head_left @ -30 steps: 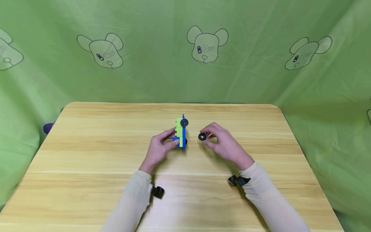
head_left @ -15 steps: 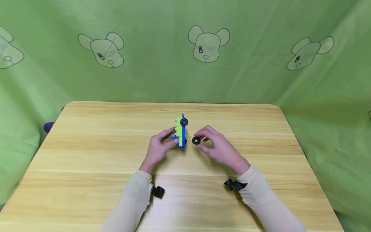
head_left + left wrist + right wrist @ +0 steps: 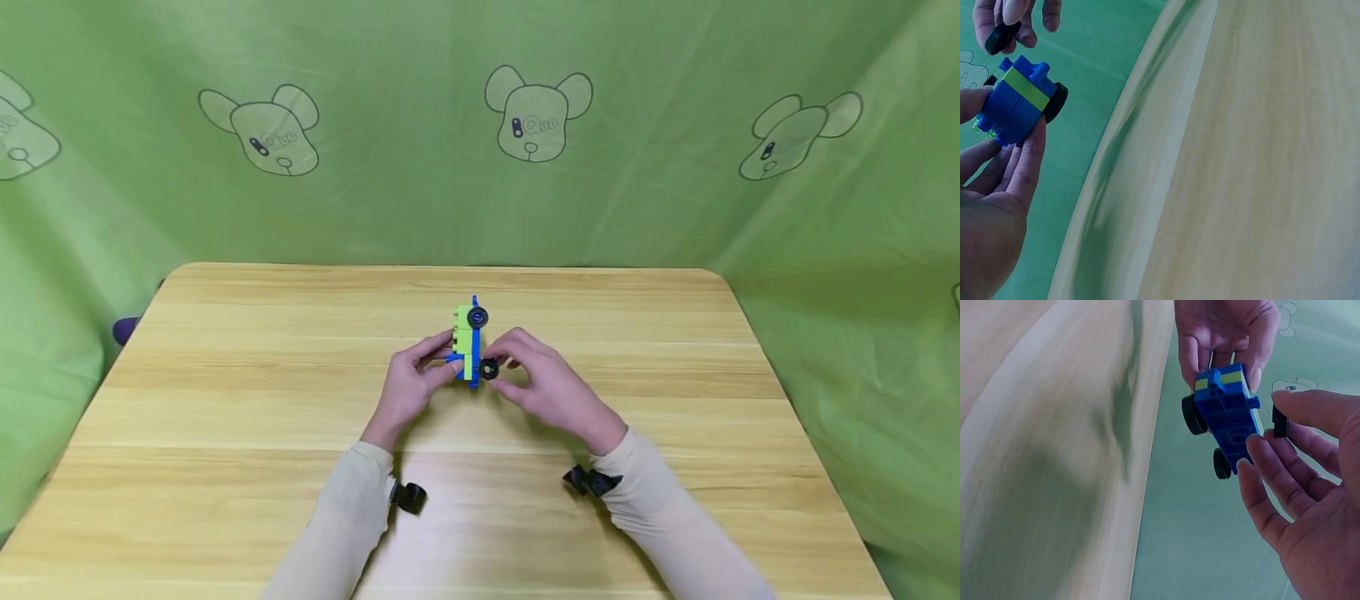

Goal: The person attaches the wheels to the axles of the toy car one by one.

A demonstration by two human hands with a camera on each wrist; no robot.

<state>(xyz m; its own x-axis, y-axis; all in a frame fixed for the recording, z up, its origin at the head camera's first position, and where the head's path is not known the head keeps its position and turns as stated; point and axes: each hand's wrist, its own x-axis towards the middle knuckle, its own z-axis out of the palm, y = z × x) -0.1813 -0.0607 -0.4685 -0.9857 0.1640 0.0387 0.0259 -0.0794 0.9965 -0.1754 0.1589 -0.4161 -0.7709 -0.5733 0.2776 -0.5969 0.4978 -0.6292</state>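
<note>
My left hand [image 3: 408, 383] grips a toy car [image 3: 464, 340] of blue and lime-green building blocks, tipped on its side with its studs facing left. Its blue underside [image 3: 1229, 415] shows in the right wrist view, with two black wheels along one long side and a bare blue axle peg [image 3: 1252, 402] on the other. Between thumb and fingers my right hand [image 3: 551, 383] pinches a loose black wheel [image 3: 489, 368]. That wheel is close beside the bare peg, a small gap showing in the right wrist view. In the left wrist view the loose wheel [image 3: 1002, 37] hangs just over the car.
Both hands work above a light wooden table [image 3: 262, 358]. Behind it and along its sides hangs a green curtain [image 3: 405, 183] printed with bear heads. A small purple object [image 3: 124, 331] pokes out beyond the table's left edge. Black cameras [image 3: 409, 498] sit on both wrists.
My right hand has moved left and slightly toward me, carrying the wheel from a hand's gap away to right beside the car's near end. The left hand and the car have stayed in place.
</note>
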